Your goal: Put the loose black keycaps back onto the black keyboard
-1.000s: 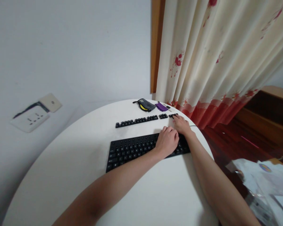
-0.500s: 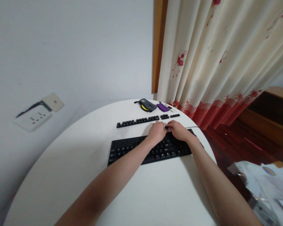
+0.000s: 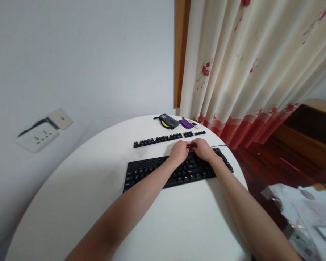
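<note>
The black keyboard [image 3: 143,169] lies on the white round table, its top row looking bare of keycaps at the left. Over its back edge, my left hand [image 3: 179,151] and my right hand [image 3: 203,149] meet with fingertips pinched together. A small dark piece shows between the fingertips; its kind is too small to tell. Behind the hands, a long row of loose black keycaps [image 3: 161,139] is laid out, with two shorter groups of keycaps [image 3: 188,134] to its right. My forearms cover part of the keyboard.
At the table's back are a dark grey pouch with yellow [image 3: 168,121], a purple cloth [image 3: 186,123] and small slim items beside it. A cable [image 3: 219,146] runs off behind the keyboard. Curtains [image 3: 222,72] hang beyond; plastic bags [image 3: 296,206] sit at the right.
The fingertips of both hands have drawn closer together around the small dark piece. The view has shifted slightly; the keyboard and the keycap row look unmoved.
</note>
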`<state>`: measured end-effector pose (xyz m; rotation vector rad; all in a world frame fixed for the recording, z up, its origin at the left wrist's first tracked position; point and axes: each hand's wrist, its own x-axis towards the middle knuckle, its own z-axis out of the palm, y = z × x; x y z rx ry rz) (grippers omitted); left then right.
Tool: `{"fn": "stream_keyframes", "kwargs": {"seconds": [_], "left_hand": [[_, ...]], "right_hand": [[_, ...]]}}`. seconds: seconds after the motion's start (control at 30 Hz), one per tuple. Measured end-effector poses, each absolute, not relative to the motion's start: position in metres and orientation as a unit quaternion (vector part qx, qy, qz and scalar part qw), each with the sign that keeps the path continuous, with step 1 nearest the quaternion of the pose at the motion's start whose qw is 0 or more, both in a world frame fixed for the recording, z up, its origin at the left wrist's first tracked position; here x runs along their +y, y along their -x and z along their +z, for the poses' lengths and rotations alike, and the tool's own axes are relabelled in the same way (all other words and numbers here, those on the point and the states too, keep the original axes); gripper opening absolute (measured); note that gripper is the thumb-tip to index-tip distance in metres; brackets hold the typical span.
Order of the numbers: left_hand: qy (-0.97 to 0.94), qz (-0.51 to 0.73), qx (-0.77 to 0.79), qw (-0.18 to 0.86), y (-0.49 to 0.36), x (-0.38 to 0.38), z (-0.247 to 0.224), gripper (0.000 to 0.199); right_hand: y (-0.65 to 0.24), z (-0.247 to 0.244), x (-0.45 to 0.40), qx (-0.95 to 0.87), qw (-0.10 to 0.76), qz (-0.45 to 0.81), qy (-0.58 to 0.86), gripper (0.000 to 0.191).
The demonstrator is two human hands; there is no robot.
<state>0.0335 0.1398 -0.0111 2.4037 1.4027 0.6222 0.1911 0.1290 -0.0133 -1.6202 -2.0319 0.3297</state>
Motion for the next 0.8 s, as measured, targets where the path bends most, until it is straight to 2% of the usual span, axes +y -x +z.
{"fn": "stream_keyframes", "kwargs": {"seconds": [0.2, 0.37, 0.47, 0.7, 0.8], "left_hand": [[-0.835, 0.232, 0.48, 0.133, -0.033, 0.135, -0.005, 0.011], [-0.857, 0.255, 0.44, 0.09, -0.038, 0.123, 0.009, 0.013], [-0.87, 0.267, 0.41, 0.069, -0.043, 0.112, 0.019, 0.011], [-0.884, 0.253, 0.352, 0.175, -0.067, 0.091, 0.03, 0.015], [-0.884, 0.249, 0.35, 0.184, -0.088, 0.091, 0.026, 0.017]], "right_hand": [[-0.21, -0.009, 0.129, -0.714, 0.32, 0.112, 0.613, 0.015], [-0.247, 0.001, 0.122, -0.636, 0.47, 0.096, 0.605, 0.018], [-0.262, -0.001, 0.123, -0.594, 0.521, 0.107, 0.603, 0.022], [-0.275, -0.014, 0.131, -0.525, 0.551, 0.077, 0.644, 0.026], [-0.277, -0.016, 0.132, -0.511, 0.564, 0.07, 0.645, 0.026]]}}
